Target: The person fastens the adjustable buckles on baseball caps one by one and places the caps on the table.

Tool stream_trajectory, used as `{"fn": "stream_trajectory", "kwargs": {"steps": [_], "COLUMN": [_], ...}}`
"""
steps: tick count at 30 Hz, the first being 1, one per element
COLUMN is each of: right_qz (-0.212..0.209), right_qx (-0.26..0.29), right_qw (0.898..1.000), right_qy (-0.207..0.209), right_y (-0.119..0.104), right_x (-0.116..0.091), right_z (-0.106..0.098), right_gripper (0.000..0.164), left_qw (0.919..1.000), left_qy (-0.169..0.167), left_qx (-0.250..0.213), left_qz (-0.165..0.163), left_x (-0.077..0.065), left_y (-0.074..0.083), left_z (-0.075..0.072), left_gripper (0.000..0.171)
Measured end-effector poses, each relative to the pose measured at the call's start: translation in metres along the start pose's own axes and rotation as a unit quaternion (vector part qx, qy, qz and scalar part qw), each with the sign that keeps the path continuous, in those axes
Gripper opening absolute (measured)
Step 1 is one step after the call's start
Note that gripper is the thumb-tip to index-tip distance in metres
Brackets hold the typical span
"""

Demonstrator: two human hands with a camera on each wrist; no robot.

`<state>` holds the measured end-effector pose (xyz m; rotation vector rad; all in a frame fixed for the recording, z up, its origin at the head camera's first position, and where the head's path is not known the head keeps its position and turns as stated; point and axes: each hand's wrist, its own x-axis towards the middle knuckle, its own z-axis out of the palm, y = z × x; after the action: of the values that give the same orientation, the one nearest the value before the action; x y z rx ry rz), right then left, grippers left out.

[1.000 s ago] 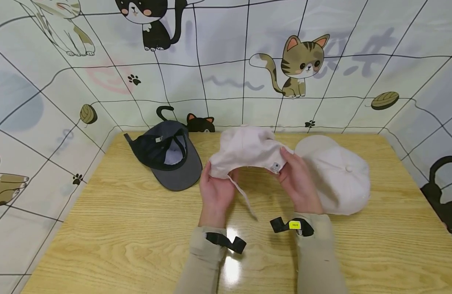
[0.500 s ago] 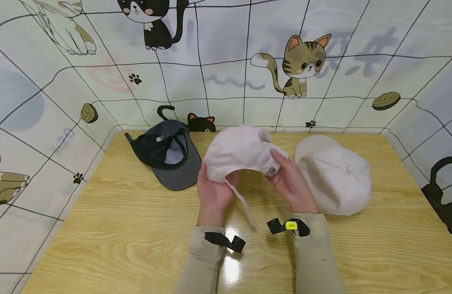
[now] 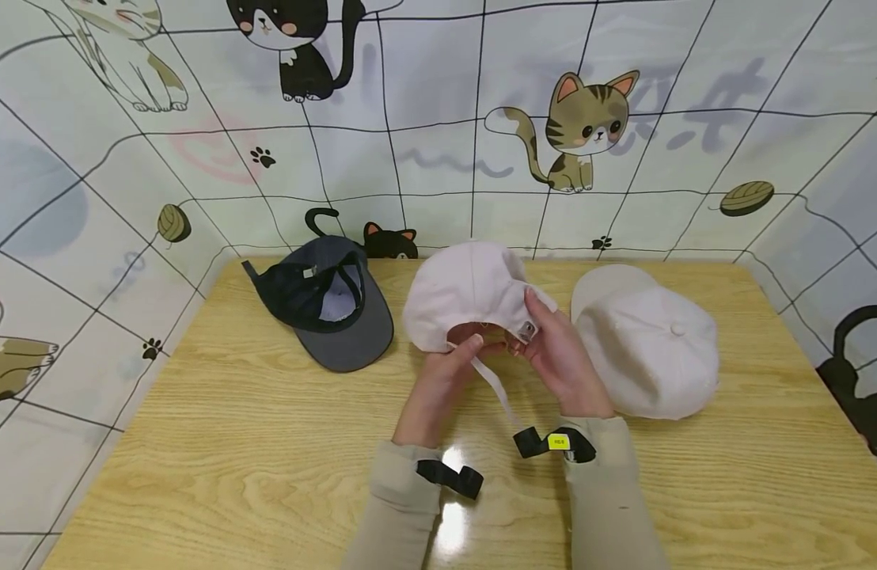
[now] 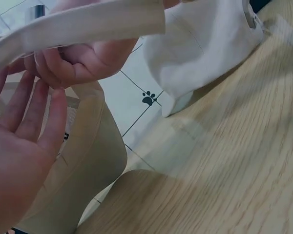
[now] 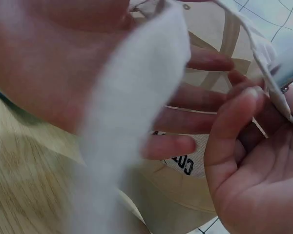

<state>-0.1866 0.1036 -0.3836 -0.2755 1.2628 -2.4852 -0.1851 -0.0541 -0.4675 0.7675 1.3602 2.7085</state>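
Note:
A pale pink baseball cap (image 3: 460, 285) is held up over the table, its rear opening facing me. My right hand (image 3: 563, 356) pinches the back edge beside a small metal buckle (image 3: 527, 330). Below the opening is my left hand (image 3: 446, 376), its thumb by the base of the loose strap (image 3: 501, 392). In the right wrist view, the left hand's fingers (image 5: 200, 100) reach straight under the cap behind the blurred strap (image 5: 132, 97), close to the right fingertips. Dark lettering (image 5: 188, 165) shows inside the cap. Whether the left thumb touches the strap, I cannot tell.
On the left of the wooden table (image 3: 232, 459), a dark grey cap (image 3: 346, 340) lies with its inside showing. A white cap (image 3: 659, 348) rests crown up to the right, near my right hand. A cat-patterned cloth wall (image 3: 438, 158) stands behind the table.
My left hand has let go of the cap's left edge and moved right, under the rear opening. My right hand keeps its grip near the buckle, having shifted slightly left.

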Motion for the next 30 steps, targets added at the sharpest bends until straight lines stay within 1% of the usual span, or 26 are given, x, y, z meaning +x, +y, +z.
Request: {"fn": "stream_trajectory", "kwargs": {"steps": [1,3,4,6,9,11,13,15,18,20,22,23,25,26,27,29,30], "right_qz": [-0.002,-0.003,-0.002,0.005,0.020,0.026,0.028,0.028,0.029,0.031,0.034,0.035,0.032,0.030,0.029,0.026,0.025], "right_qx": [-0.006,-0.028,-0.038,-0.066,-0.108,-0.134,-0.154,-0.170,-0.185,-0.192,-0.207,-0.217,-0.247,-0.265,-0.280,-0.296,-0.301], "right_qw": [1.000,1.000,0.999,0.997,0.993,0.988,0.985,0.982,0.979,0.979,0.976,0.975,0.968,0.964,0.960,0.955,0.953], "right_qy": [0.000,0.004,0.008,0.024,0.053,0.065,0.073,0.077,0.077,0.068,0.053,0.043,0.026,0.017,0.012,0.009,0.009], "right_y": [0.000,-0.001,-0.001,0.000,0.003,0.005,0.007,0.008,0.009,0.008,0.006,0.005,0.002,-0.001,-0.003,-0.009,-0.012], "right_x": [0.000,0.000,0.000,0.000,0.001,0.001,0.001,0.002,0.002,0.001,0.000,-0.001,-0.003,-0.004,-0.005,-0.007,-0.008], "right_z": [0.001,0.002,0.003,0.005,0.008,0.009,0.009,0.009,0.008,0.008,0.007,0.007,0.005,0.004,0.002,-0.001,-0.002], "right_gripper": [0.028,0.028,0.028,0.027,0.024,0.023,0.021,0.021,0.024,0.026,0.026,0.026,0.029,0.031,0.033,0.036,0.036], "left_qw": [0.9999,0.9990,0.9981,0.9958,0.9898,0.9849,0.9795,0.9751,0.9714,0.9679,0.9674,0.9653,0.9628,0.9613,0.9610,0.9581,0.9581], "left_qy": [0.004,0.017,0.028,0.052,0.091,0.114,0.129,0.141,0.157,0.176,0.193,0.206,0.222,0.231,0.232,0.251,0.255], "left_qx": [0.012,0.039,0.052,0.070,0.098,0.113,0.128,0.136,0.139,0.144,0.149,0.150,0.151,0.150,0.150,0.138,0.131], "left_qz": [-0.006,-0.012,-0.019,-0.027,-0.049,-0.065,-0.086,-0.104,-0.112,-0.107,-0.069,-0.060,-0.024,-0.012,0.004,-0.002,0.001], "left_x": [0.000,0.000,-0.001,-0.002,-0.003,-0.003,-0.002,-0.002,-0.001,-0.001,-0.001,0.000,-0.001,0.000,0.000,0.000,0.000], "left_y": [-0.001,-0.009,-0.009,0.001,0.025,0.041,0.049,0.053,0.050,0.045,0.024,0.023,0.007,0.006,0.003,0.019,0.019], "left_z": [-0.001,-0.006,-0.005,0.004,0.023,0.036,0.042,0.045,0.044,0.041,0.024,0.023,0.009,0.007,0.004,0.016,0.015], "left_gripper": [0.047,0.047,0.046,0.046,0.046,0.045,0.039,0.030,0.016,0.014,0.017,0.019,0.022,0.023,0.022,0.021,0.021]}}
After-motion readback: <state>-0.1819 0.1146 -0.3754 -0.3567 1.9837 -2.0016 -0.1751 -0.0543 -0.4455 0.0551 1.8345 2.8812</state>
